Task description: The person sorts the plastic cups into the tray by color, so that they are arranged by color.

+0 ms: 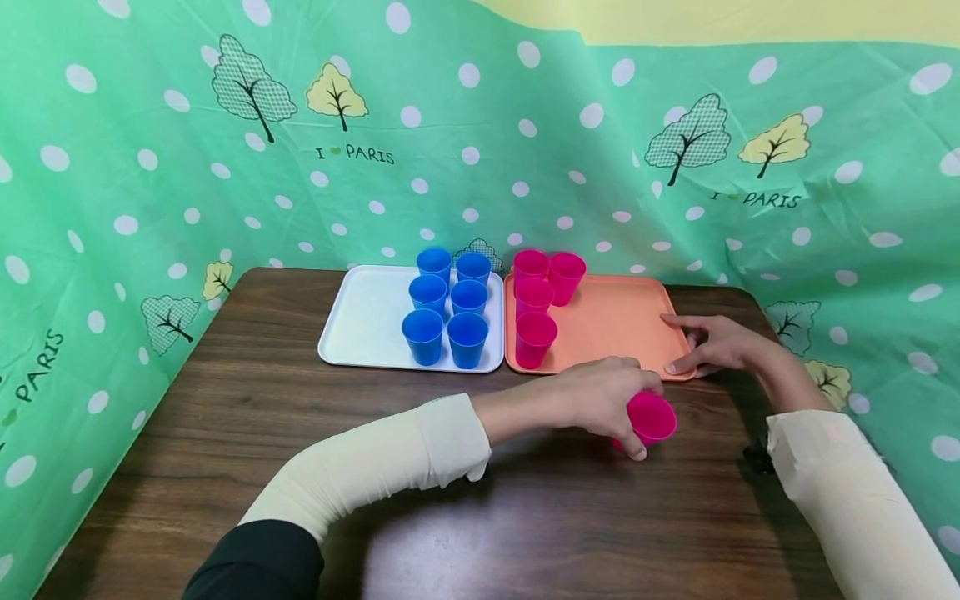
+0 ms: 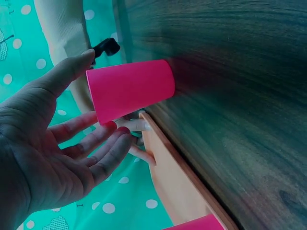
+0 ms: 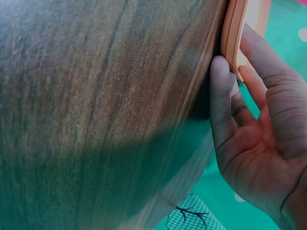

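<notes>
My left hand (image 1: 600, 398) reaches round the left side of a pink cup (image 1: 654, 417) in front of the orange tray (image 1: 615, 321). In the left wrist view the cup (image 2: 132, 88) stands upright on the table. The thumb lies just past one side of its rim, and loosely bent fingers (image 2: 108, 139) lie at the other side. At the tray's right end, my right hand (image 1: 716, 343) holds its edge. The right wrist view shows digits on both sides of the tray's rim (image 3: 232, 36). Several pink cups (image 1: 536, 340) stand on the tray's left part.
Left of the orange tray, close beside it, lies a white tray (image 1: 363, 321) with several blue cups (image 1: 423, 337) in two rows on its right half. Both trays sit at the back of the brown wooden table (image 1: 337, 433). A green dotted cloth (image 1: 465, 167) hangs behind.
</notes>
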`<move>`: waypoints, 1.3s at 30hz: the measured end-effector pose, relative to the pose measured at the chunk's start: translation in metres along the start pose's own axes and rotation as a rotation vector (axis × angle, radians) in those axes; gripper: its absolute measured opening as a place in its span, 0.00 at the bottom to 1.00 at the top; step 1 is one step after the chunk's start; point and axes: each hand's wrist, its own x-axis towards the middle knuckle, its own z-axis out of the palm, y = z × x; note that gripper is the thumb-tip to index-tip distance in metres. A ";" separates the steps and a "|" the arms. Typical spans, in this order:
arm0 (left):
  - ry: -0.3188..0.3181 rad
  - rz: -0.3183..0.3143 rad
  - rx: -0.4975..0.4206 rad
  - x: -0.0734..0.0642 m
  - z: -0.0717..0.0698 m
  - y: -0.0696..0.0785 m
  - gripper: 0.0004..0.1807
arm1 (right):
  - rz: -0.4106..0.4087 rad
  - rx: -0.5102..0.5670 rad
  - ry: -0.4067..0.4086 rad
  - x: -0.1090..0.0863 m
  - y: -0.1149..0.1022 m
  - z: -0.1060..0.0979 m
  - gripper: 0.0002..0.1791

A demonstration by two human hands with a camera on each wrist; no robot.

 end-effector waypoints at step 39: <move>0.235 -0.167 -0.139 -0.002 -0.038 -0.021 0.38 | 0.026 0.003 -0.005 0.002 0.003 0.000 0.63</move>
